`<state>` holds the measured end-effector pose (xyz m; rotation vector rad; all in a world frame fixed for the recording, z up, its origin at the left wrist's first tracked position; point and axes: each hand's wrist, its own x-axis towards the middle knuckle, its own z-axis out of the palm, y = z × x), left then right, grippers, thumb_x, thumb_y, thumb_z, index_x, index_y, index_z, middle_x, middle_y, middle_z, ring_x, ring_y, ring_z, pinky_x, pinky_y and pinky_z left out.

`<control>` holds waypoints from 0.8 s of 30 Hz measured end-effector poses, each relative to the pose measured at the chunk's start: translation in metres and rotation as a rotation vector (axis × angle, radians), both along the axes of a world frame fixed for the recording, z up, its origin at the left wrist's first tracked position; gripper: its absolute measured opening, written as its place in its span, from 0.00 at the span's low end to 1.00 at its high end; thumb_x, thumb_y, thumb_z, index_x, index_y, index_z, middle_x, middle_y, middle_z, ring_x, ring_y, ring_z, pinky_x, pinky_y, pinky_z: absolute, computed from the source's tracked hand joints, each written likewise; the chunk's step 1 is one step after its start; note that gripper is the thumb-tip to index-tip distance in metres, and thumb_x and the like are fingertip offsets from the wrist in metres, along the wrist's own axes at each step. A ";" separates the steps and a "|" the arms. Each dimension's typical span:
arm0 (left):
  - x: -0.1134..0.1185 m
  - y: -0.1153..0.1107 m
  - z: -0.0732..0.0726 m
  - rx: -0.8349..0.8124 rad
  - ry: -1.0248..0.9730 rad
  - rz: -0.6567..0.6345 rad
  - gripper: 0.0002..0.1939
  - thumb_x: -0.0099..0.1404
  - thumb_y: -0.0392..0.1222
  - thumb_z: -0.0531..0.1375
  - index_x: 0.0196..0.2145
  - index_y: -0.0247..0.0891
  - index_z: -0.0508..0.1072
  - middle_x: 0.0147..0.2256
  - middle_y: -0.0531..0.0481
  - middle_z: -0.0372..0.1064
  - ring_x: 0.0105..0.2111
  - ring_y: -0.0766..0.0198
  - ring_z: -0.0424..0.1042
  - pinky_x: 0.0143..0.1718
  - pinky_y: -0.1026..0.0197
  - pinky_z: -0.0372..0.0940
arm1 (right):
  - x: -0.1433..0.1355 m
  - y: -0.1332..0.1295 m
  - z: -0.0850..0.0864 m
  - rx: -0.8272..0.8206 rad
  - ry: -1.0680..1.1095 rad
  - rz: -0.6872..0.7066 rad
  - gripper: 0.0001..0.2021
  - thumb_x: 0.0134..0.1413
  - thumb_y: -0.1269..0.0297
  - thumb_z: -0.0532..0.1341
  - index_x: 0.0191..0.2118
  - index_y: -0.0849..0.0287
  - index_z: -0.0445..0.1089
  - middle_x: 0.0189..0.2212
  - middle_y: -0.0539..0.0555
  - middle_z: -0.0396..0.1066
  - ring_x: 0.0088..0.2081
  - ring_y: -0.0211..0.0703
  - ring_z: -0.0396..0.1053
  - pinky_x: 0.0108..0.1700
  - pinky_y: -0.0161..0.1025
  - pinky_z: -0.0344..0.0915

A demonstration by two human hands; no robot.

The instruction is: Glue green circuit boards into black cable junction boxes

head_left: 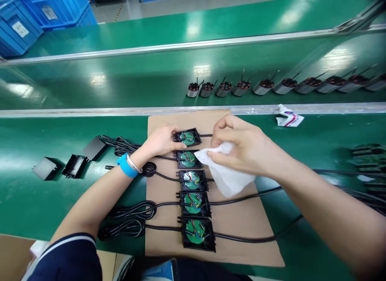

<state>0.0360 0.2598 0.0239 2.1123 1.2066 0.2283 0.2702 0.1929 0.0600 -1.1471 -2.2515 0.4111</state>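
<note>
My left hand (164,139) grips the left end of the farthest black plastic housing (197,141), thumb at the near side and fingers at the far side. Inside it lies a round green circuit board (187,137) with coloured wires. A white wipe (230,180) hangs from my right hand (238,140), pinched between thumb and fingers. Its tip reaches the right side of the second housing (184,163). Nearer to me, more open housings with boards, such as the nearest one (199,245), line up in a column on a cardboard sheet (241,240). Black cables leave their sides.
Coiled black cables (129,228) and several loose black covers (75,166) lie at left. Metal motor parts (223,89) stand in a row beyond the ledge. A torn white packet (289,116) and stacked circuit boards (369,160) are at right. Blue bins (54,11) stand far left.
</note>
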 end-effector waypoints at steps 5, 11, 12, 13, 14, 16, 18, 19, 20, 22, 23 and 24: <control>-0.015 -0.032 0.021 0.155 -0.139 0.120 0.27 0.64 0.53 0.63 0.55 0.34 0.70 0.53 0.37 0.70 0.52 0.53 0.70 0.54 0.50 0.65 | 0.002 -0.039 0.009 0.066 0.139 -0.027 0.03 0.53 0.65 0.64 0.31 0.53 0.69 0.31 0.54 0.67 0.33 0.44 0.69 0.33 0.43 0.67; -0.003 -0.105 0.038 -0.648 -0.691 0.152 0.32 0.63 0.64 0.62 0.52 0.35 0.68 0.43 0.41 0.72 0.38 0.60 0.75 0.38 0.56 0.72 | -0.022 -0.047 -0.004 0.344 0.386 -0.174 0.05 0.51 0.68 0.65 0.32 0.51 0.68 0.30 0.53 0.70 0.31 0.44 0.71 0.30 0.43 0.68; 0.001 -0.114 0.039 -0.815 -0.765 0.134 0.35 0.60 0.65 0.65 0.53 0.36 0.67 0.42 0.41 0.71 0.37 0.59 0.76 0.38 0.57 0.73 | -0.026 -0.048 -0.007 0.395 0.430 -0.196 0.06 0.50 0.68 0.66 0.31 0.51 0.69 0.30 0.53 0.70 0.31 0.45 0.71 0.30 0.43 0.68; 0.004 -0.122 0.039 -0.954 -0.820 0.116 0.36 0.57 0.65 0.67 0.52 0.37 0.66 0.42 0.42 0.71 0.37 0.59 0.77 0.38 0.56 0.73 | -0.028 -0.050 -0.010 0.422 0.470 -0.202 0.06 0.49 0.68 0.67 0.31 0.51 0.69 0.30 0.52 0.71 0.31 0.45 0.71 0.30 0.43 0.69; 0.007 -0.128 0.040 -1.057 -0.857 0.101 0.37 0.54 0.64 0.70 0.51 0.38 0.67 0.41 0.44 0.70 0.37 0.58 0.78 0.38 0.56 0.74 | -0.030 -0.053 -0.012 0.424 0.507 -0.188 0.07 0.49 0.68 0.67 0.32 0.51 0.69 0.30 0.52 0.71 0.30 0.44 0.71 0.29 0.43 0.69; 0.011 -0.133 0.042 -1.157 -0.883 0.097 0.34 0.52 0.60 0.73 0.48 0.38 0.68 0.38 0.46 0.71 0.35 0.58 0.78 0.35 0.58 0.74 | -0.030 -0.058 -0.015 0.379 0.564 -0.106 0.07 0.52 0.68 0.65 0.35 0.50 0.68 0.28 0.50 0.71 0.26 0.42 0.71 0.26 0.41 0.69; 0.013 -0.132 0.045 -1.097 -0.909 0.179 0.30 0.52 0.54 0.74 0.46 0.37 0.70 0.35 0.47 0.72 0.32 0.62 0.77 0.31 0.62 0.72 | -0.030 -0.063 -0.016 0.368 0.577 0.000 0.07 0.55 0.68 0.64 0.38 0.49 0.68 0.27 0.48 0.72 0.25 0.41 0.71 0.25 0.40 0.70; 0.013 -0.131 0.045 -1.019 -0.940 0.251 0.28 0.52 0.51 0.74 0.45 0.37 0.70 0.35 0.48 0.73 0.31 0.64 0.76 0.31 0.64 0.72 | -0.030 -0.064 -0.016 0.397 0.575 0.033 0.08 0.54 0.68 0.64 0.39 0.49 0.69 0.28 0.48 0.72 0.26 0.41 0.72 0.26 0.40 0.71; 0.013 -0.129 0.046 -0.934 -0.975 0.320 0.26 0.53 0.48 0.74 0.45 0.37 0.71 0.36 0.48 0.74 0.31 0.65 0.75 0.31 0.64 0.72 | -0.031 -0.066 -0.015 0.422 0.580 0.055 0.09 0.53 0.69 0.66 0.39 0.49 0.69 0.29 0.49 0.73 0.27 0.42 0.73 0.28 0.40 0.72; 0.014 -0.126 0.045 -0.799 -1.029 0.385 0.23 0.53 0.47 0.74 0.42 0.37 0.71 0.37 0.49 0.74 0.33 0.66 0.74 0.34 0.63 0.72 | -0.034 -0.068 -0.014 0.387 0.604 0.053 0.10 0.52 0.70 0.67 0.38 0.50 0.70 0.30 0.50 0.74 0.29 0.42 0.73 0.29 0.40 0.72; 0.015 -0.125 0.043 -0.755 -1.037 0.377 0.22 0.53 0.48 0.74 0.40 0.37 0.72 0.36 0.50 0.74 0.33 0.66 0.74 0.35 0.62 0.72 | -0.036 -0.069 -0.013 0.322 0.615 0.040 0.08 0.53 0.70 0.67 0.37 0.51 0.70 0.30 0.50 0.73 0.29 0.41 0.73 0.28 0.39 0.70; 0.016 -0.126 0.041 -0.724 -1.029 0.350 0.20 0.53 0.49 0.73 0.37 0.37 0.72 0.35 0.50 0.73 0.32 0.66 0.73 0.36 0.62 0.72 | -0.038 -0.070 -0.012 0.242 0.621 0.024 0.06 0.55 0.69 0.66 0.36 0.52 0.69 0.28 0.50 0.72 0.27 0.40 0.72 0.26 0.37 0.69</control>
